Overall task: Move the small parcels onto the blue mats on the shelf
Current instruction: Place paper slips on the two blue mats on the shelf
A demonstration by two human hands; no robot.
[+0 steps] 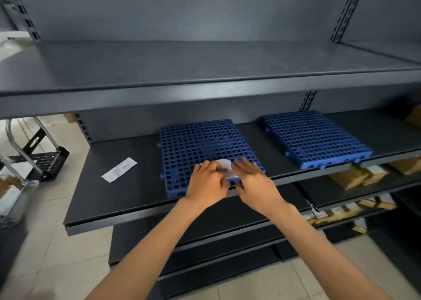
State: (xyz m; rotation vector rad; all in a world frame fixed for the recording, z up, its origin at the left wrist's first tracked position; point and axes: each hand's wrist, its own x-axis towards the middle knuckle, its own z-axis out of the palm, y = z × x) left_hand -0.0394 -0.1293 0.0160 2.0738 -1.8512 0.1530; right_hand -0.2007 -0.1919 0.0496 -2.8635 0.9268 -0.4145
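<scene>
The small parcel (227, 166), white and flat, lies at the front edge of the nearer blue mat (200, 140), under both your hands. Your right hand (254, 182) rests on it with straight fingers. Your left hand (208, 182) has bent fingers at the parcel's left edge; whether they pinch it, you cannot tell. That mat sits on a dark grey shelf (141, 186), with a second blue mat (316, 138) to its right and a second white parcel (119, 170) on bare shelf to its left. The lower shelves (284, 213) on the right hold brown boxes (348, 178). A trolley (45, 160) stands on the pale tiled floor (57, 254).
</scene>
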